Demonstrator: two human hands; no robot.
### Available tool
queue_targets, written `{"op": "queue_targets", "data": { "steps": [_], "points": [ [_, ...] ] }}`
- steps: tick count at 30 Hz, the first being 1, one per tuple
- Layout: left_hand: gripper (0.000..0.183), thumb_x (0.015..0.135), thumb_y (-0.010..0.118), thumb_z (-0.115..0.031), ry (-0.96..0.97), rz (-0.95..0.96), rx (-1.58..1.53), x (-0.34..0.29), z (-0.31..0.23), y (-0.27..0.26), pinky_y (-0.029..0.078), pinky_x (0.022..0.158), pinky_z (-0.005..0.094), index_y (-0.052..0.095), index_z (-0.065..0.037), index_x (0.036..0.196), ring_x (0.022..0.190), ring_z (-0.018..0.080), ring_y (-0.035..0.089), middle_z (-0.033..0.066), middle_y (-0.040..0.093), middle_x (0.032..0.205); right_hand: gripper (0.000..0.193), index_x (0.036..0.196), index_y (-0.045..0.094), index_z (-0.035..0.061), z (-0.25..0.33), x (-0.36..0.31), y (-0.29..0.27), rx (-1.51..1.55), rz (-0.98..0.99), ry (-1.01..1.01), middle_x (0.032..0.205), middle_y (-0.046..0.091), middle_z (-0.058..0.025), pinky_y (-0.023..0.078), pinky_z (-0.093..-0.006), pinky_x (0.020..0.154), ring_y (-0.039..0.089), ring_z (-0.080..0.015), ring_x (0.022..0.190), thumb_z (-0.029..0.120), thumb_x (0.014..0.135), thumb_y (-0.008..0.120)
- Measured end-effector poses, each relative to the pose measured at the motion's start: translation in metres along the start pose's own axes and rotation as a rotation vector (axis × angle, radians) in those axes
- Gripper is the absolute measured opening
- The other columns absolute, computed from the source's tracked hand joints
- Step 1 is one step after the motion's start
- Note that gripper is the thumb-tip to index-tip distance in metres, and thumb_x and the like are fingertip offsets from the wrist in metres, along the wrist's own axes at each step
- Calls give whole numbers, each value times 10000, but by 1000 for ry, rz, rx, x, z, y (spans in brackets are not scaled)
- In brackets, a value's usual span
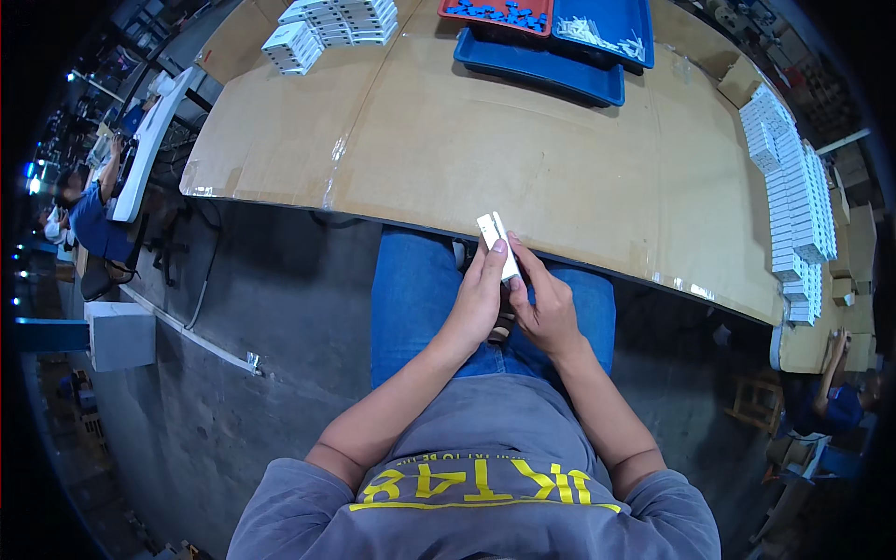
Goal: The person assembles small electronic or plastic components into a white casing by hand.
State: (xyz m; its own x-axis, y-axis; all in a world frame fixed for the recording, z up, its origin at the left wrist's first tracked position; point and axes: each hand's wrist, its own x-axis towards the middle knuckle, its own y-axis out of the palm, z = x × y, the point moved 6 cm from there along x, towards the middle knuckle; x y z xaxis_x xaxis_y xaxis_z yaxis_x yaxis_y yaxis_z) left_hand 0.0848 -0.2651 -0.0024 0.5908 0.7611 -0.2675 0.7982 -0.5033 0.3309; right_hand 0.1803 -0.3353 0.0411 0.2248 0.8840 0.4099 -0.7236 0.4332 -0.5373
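Observation:
Between my two hands, just off the table's front edge and above my lap, is a small, narrow white box (497, 238). Its far end shows a split, perhaps a flap; I cannot tell which. My left hand (479, 297) is closed on the box's left side, the thumb lying along it. From the right, my right hand (544, 301) grips the lower part with thumb and fingers. The fingers partly cover the box's near end.
A cardboard-covered table (504, 159) spreads ahead. At its back are a red tray (451, 11) of blue pieces, a blue tray (642, 58) of white pieces and another blue tray (541, 79). White boxes are stacked far left (292, 49) and right (793, 201). Other people sit at both sides.

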Motion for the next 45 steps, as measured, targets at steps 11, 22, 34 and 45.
{"op": "queue_targets", "data": {
  "steps": [11,22,34,45],
  "points": [
    [410,1159,392,-372,-37,-10,-80,-3,-2,2,450,907,276,547,-40,1344,998,105,522,17,589,1095,472,1444,513,-150,-2,-2,6,-58,-30,-147,1385,622,-330,611,-435,916,706,-415,1178,37,1012,544],
    [457,1111,482,-263,-26,-2,-114,9,-10,-12,470,942,280,482,-20,1498,1087,118,551,44,620,1161,413,1443,568,-64,-8,13,-2,304,17,52,1487,589,-248,523,-398,1076,601,-361,1365,173,1115,491],
    [1140,782,774,-162,452,275,469,9,-52,-1,215,1288,467,93,-65,1691,1590,353,249,246,286,1675,464,1423,569,-24,-35,21,-6,867,105,709,1281,672,-137,538,-344,993,631,-171,1164,193,1033,693],
    [832,1105,378,-602,353,16,76,22,-36,-6,330,1210,396,206,-10,1664,1446,289,434,221,421,1561,494,1403,611,-55,-9,28,12,465,-117,206,1529,544,-261,428,-444,1178,517,-355,1447,123,964,753]
  ]
}}
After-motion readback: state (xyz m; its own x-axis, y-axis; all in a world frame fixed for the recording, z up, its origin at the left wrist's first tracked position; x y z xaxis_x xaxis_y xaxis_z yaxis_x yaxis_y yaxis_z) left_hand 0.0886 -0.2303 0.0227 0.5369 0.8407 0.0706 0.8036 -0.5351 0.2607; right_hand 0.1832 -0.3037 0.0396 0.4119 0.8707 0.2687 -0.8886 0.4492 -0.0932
